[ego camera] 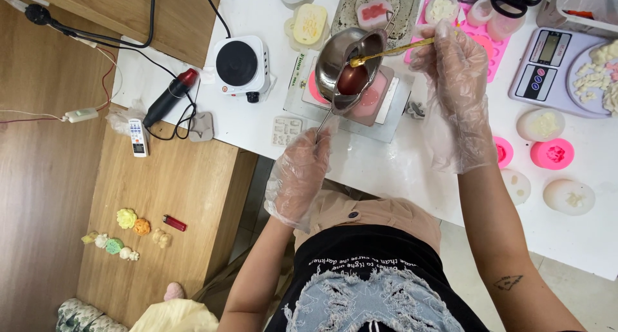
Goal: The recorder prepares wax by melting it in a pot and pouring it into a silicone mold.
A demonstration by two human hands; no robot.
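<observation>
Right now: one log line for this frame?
left hand: holds pot handle | right hand: gold spoon in pot | pot: red liquid, over pink mould

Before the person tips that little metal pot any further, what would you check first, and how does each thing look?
1. Left hand grips the pot handle: ok.
2. Metal pot sits above the pink mould: ok.
3. Right hand fingers hold the gold spoon, its bowl in the pot: ok.
4. Red liquid in the pot fluid enough to pour: cannot tell.
5. Hot plate off: cannot tell.
6. Both hands gloved: ok.
</observation>
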